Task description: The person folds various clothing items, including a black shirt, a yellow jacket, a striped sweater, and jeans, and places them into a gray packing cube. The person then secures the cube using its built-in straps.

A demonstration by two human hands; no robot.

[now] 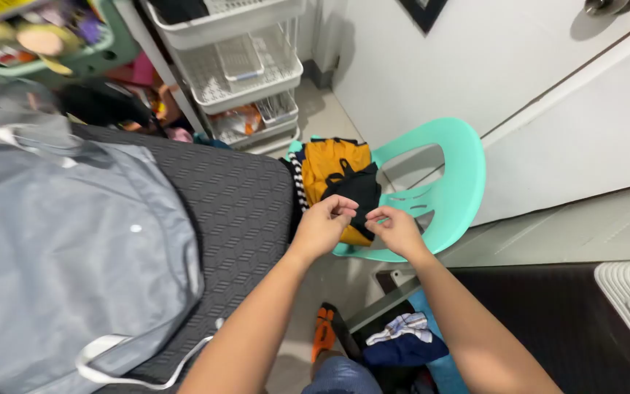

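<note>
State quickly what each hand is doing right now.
Left hand: closed, pinching the black garment.
Right hand: closed, pinching the same garment.

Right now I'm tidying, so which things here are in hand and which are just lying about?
In hand:
- left hand and right hand, pinching the black garment
- yellow clothes under it
- mint plastic chair

Lying about:
- grey shirt on the dark board
- white wire rack
- clothes on the floor

Both bare forearms reach forward; left hand [322,226] and right hand [397,230] meet close together, fingers [340,209] curled in a pinch.
</note>
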